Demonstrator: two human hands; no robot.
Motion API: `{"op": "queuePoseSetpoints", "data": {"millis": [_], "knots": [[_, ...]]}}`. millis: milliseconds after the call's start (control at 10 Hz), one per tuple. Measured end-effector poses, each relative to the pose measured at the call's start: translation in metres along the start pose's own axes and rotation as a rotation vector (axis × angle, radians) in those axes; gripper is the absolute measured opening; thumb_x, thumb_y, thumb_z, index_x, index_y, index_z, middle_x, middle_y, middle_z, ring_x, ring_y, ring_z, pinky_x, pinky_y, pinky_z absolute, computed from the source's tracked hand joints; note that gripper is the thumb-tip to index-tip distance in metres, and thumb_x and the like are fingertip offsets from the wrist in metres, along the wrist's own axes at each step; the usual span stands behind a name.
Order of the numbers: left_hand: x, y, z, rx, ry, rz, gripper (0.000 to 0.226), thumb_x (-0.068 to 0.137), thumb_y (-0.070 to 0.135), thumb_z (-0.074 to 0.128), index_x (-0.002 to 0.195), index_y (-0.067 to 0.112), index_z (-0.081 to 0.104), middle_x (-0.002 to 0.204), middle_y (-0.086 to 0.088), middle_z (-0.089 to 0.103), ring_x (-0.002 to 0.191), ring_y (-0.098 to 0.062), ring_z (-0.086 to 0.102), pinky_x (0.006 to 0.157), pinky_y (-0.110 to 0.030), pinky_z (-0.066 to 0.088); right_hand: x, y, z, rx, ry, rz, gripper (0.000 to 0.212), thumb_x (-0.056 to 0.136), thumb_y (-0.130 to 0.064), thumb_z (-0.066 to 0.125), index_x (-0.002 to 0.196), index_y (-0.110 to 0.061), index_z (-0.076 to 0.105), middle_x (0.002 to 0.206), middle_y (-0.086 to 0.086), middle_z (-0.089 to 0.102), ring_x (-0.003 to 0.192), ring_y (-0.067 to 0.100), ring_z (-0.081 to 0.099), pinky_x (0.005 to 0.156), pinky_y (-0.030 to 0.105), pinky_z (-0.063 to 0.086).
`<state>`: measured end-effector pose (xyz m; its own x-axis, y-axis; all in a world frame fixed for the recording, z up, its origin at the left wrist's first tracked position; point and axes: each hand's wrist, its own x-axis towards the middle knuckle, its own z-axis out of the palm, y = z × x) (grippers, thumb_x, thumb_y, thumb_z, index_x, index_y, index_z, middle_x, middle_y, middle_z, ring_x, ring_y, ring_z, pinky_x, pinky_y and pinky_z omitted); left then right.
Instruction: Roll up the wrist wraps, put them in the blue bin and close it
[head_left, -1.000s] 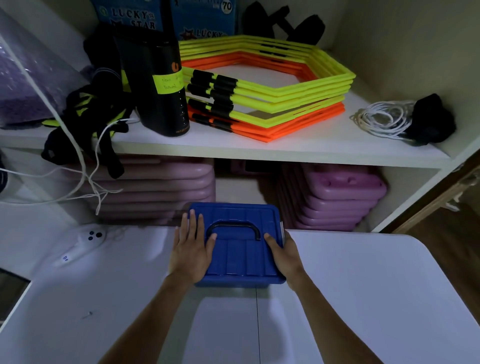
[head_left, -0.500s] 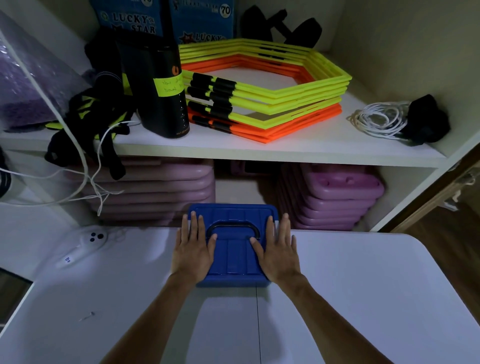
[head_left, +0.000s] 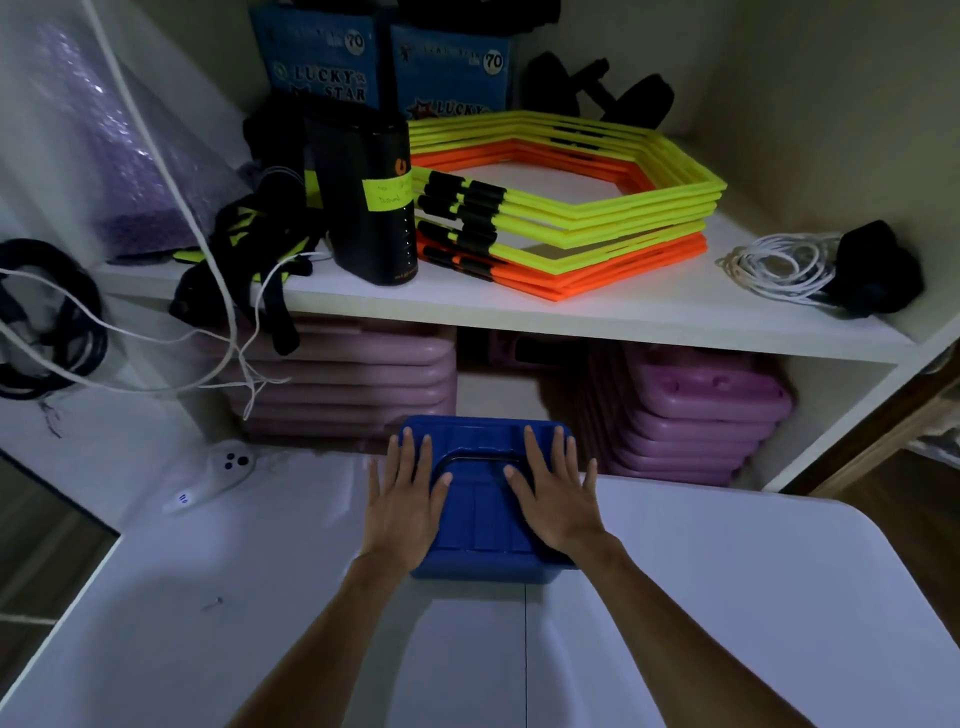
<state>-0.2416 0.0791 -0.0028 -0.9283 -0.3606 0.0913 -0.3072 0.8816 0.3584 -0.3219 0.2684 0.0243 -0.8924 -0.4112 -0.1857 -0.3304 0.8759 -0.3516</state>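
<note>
Blue bin (head_left: 485, 519), lid on, sits directly under both palms at the far edge of the white counter (head_left: 701, 597), and the coming press turns on that: the lid lies straight below the fingers, so the force goes down, not sideways. The left hand (head_left: 402, 506) lies flat on the left part of the lid, fingers (head_left: 410, 457) spread and extended toward the far rim, gripping nothing. The right hand (head_left: 558, 501) mirrors it on the right part, fingers (head_left: 543, 452) likewise splayed and empty, thumb tip near the dark carry handle (head_left: 475, 460) that arcs between the two hands. The bin's long axis appears to run away from the person, toward the shelf unit; both hands are equally near, one to each side. No wrist wraps are visible, so by my reckoning they are already inside and the step in hand is seating the lid; whether its edges have clicked home cannot be told from this angle. Just beyond the bin, stacked pink plastic boards (head_left: 691, 415) fill the lower shelf, close to its far rim, leaving little room to slide it forward. To the left on the counter rests a white handheld controller (head_left: 215, 475), well apart. Above, the shelf (head_left: 519, 317) carries yellow and orange hexagonal rings (head_left: 582, 218), a black cylindrical container (head_left: 371, 208), a coiled white cord (head_left: 779, 265) and tangled black straps (head_left: 260, 254), none in the way.
</note>
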Motion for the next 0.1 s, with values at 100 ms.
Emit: {"op": "queuePoseSetpoints", "data": {"millis": [100], "knots": [[-0.0735, 0.0095, -0.012, -0.287, 0.25, -0.031, 0.059, 0.098, 0.052, 0.012, 0.145, 0.024, 0.034, 0.152, -0.003, 0.036, 0.14, -0.02, 0.031, 0.111, -0.042, 0.028, -0.0625, 0.001, -0.0083, 0.465, 0.154, -0.075, 0.061, 0.099, -0.055, 0.028, 0.151, -0.045, -0.002, 0.163, -0.008, -0.01, 0.148, 0.005, -0.015, 0.121, 0.038, -0.006]]}}
